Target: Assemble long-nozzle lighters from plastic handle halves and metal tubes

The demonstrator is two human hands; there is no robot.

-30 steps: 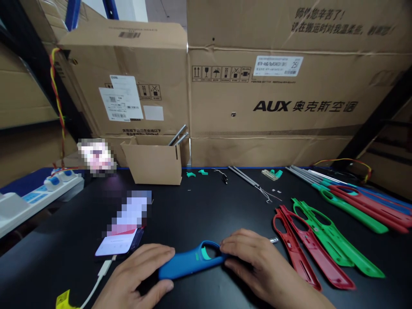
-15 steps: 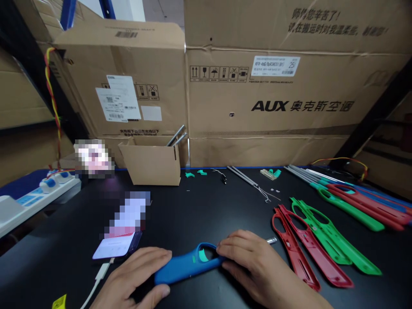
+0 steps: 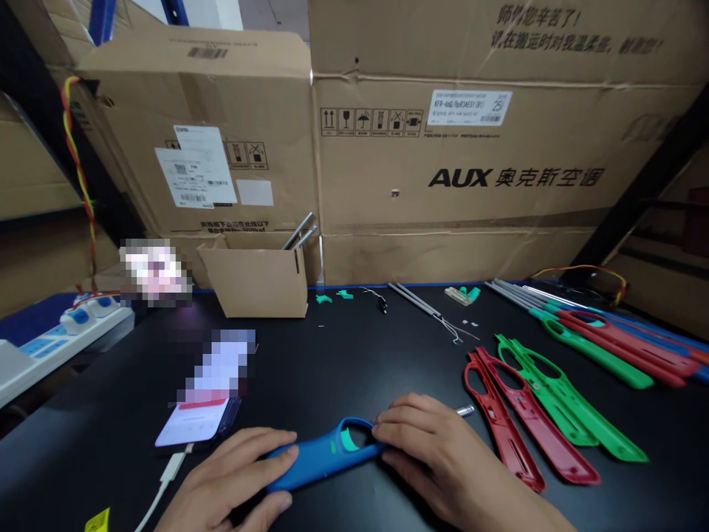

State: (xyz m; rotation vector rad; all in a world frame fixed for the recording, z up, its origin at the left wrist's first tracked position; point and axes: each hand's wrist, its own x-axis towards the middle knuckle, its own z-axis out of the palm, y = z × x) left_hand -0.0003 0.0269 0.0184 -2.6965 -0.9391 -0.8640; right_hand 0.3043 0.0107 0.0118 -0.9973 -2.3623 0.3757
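Blue plastic shell [image 3: 315, 462] lies on the black surface [image 3: 343, 362], held between the left hand [image 3: 233, 473] and right hand [image 3: 437, 458], fingers [image 3: 402, 421] closed around both ends. A slackened grip could let the teal insert [image 3: 348, 441] slip loose.

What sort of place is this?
Probably a small assembly workshop: a red shell, a green shell and a blue shell in hand lie on a black bench, beside metal rods in a small carton, with big shipping cartons behind.

A small assembly workshop amid storage: a black workbench [image 3: 332, 355] with a power strip [image 3: 77, 325] and red and green plastic casings [image 3: 576, 417], backed by stacked air-conditioner cartons [image 3: 454, 177].
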